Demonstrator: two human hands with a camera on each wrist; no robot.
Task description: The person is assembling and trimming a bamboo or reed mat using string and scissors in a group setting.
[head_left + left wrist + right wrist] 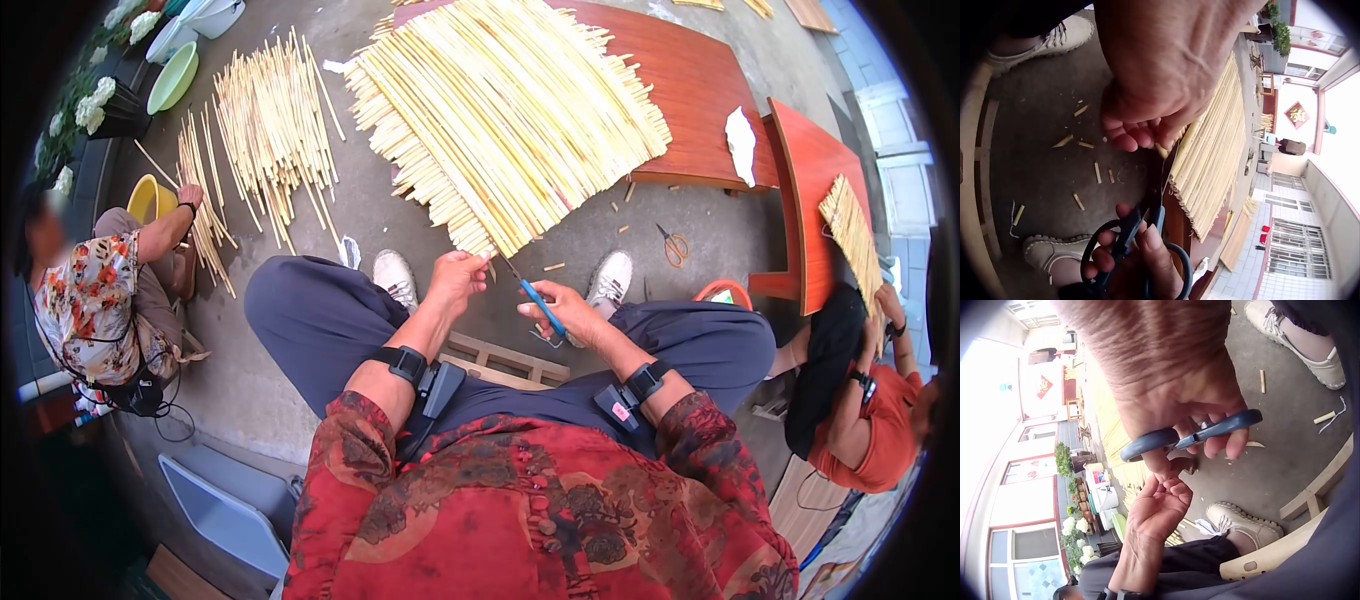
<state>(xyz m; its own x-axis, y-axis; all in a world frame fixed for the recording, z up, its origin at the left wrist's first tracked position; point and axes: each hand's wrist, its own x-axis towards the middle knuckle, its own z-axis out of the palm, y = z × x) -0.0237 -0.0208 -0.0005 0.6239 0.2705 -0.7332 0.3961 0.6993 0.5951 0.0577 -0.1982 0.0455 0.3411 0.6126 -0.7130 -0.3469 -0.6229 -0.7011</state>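
A large mat (510,120) of pale straw-coloured stalks lies over a red-brown table, its near corner pointing at the person. At that corner the left hand (460,278) pinches the end of a stalk (1162,150) between thumb and fingers. The right hand (572,314) holds blue-handled scissors (541,307), with thumb and fingers through the loops (1147,445). The handles stand apart in the left wrist view, and the blades (1164,172) reach the mat's edge right beside the left fingertips. In the right wrist view, the right hand hides the blades.
Cut stalk pieces (1079,201) litter the floor between the shoes (396,277). Orange-handled scissors (676,248) lie to the right. Loose stalks (275,130) spread at left, near a seated person (100,290). Another person (870,430) at right holds a small stalk bundle (850,230).
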